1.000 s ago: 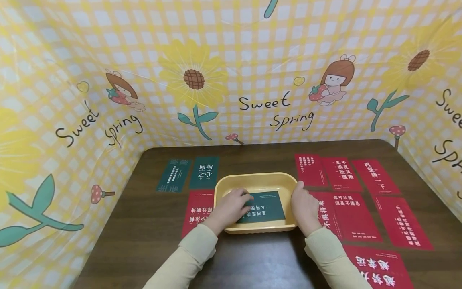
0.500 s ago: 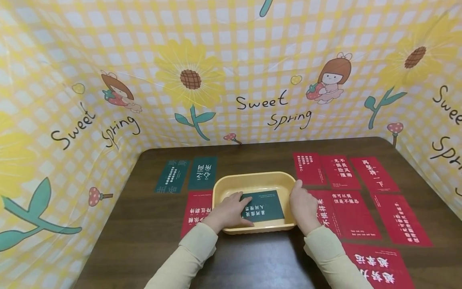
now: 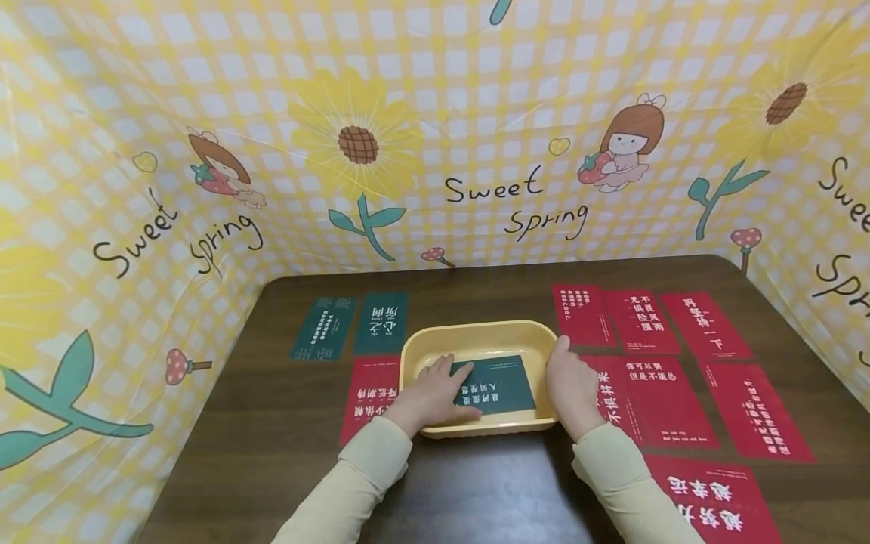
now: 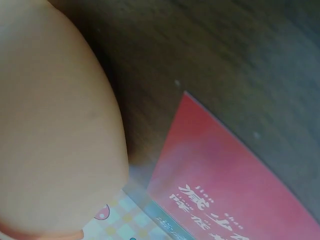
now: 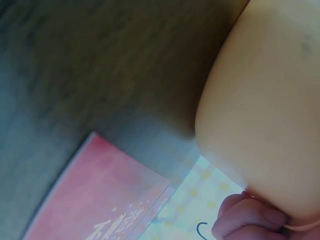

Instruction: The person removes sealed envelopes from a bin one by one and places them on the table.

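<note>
A shallow yellow tray [image 3: 485, 338] stands on the brown table, with a dark green card [image 3: 504, 384] printed in white lying flat inside it. My left hand [image 3: 430, 393] reaches over the tray's left side. Its fingers are spread over the card's left end, and the thumb lies near the card's front edge. With my right hand [image 3: 575, 389] I grip the tray's right rim; curled fingers [image 5: 250, 220] show in the right wrist view. Under the left wrist is a red card [image 4: 215, 165]. The left fingertips are out of sight in the left wrist view.
Two green cards [image 3: 383, 323] lie behind the tray at the left. Several red cards [image 3: 669, 404] are spread over the table's right side, one [image 3: 714, 499] by the right sleeve. A yellow checked cloth [image 3: 435, 113] hangs around the table's back and sides.
My left fingers, bunched over the card's left part a second ago, have spread apart, and the thumb has come out toward the card's front edge. The right hand keeps its grip on the tray.
</note>
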{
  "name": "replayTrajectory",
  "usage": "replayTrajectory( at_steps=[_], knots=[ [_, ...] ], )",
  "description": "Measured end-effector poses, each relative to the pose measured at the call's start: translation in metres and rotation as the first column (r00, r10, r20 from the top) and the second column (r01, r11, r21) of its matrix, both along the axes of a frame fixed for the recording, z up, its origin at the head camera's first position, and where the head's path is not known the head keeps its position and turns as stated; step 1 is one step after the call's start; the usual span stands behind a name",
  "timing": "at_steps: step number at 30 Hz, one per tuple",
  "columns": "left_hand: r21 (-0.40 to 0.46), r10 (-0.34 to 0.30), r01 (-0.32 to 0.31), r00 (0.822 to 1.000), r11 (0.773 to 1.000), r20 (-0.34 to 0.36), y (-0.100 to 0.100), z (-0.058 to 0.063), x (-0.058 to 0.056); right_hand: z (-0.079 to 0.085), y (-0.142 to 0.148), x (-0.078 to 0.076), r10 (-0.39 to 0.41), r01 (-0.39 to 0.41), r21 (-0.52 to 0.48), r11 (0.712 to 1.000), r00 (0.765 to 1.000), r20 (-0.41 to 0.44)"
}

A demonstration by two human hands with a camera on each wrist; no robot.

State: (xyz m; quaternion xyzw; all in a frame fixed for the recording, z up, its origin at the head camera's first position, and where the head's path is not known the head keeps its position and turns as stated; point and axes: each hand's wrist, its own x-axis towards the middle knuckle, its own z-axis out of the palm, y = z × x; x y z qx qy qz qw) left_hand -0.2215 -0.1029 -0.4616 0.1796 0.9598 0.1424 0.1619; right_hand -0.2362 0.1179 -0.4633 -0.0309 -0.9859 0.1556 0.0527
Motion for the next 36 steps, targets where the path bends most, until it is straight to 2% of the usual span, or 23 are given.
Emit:
replayTrajectory(
  at_steps=[9, 16, 24, 30, 33, 36],
  knots=[
    [-0.022, 0.002, -0.002, 1.000, 1.000, -0.007, -0.0012, -0.0005, 0.0006, 0.0006, -0.0009, 0.0004, 0.006, -0.006, 0.002, 1.000, 1.000, -0.015],
    [-0.024, 0.005, -0.005, 0.999, 1.000, -0.038, -0.0012, -0.0010, 0.0004, 0.0016, -0.0008, 0.0004, 0.008, -0.008, -0.011, 1.000, 1.000, 0.002],
    [-0.037, -0.003, -0.002, 0.990, 0.999, -0.144, -0.0006, -0.0037, -0.0021, 0.0010, -0.0005, 0.0003, 0.014, -0.014, -0.002, 1.000, 1.000, -0.016],
    [-0.077, -0.036, 0.018, 0.969, 0.997, -0.244, -0.0012, -0.0042, -0.0015, 0.0016, -0.0001, 0.0001, 0.012, -0.012, -0.010, 1.000, 1.000, 0.000],
    [-0.050, -0.019, 0.007, 0.968, 0.999, -0.250, -0.0010, -0.0041, -0.0016, 0.0017, 0.0001, 0.0003, 0.007, -0.007, -0.013, 1.000, 1.000, 0.005],
    [0.017, 0.028, -0.025, 0.972, 1.000, -0.234, -0.0010, -0.0030, -0.0020, 0.0014, 0.0003, -0.0001, 0.005, -0.005, -0.009, 1.000, 1.000, 0.015]
  ],
)
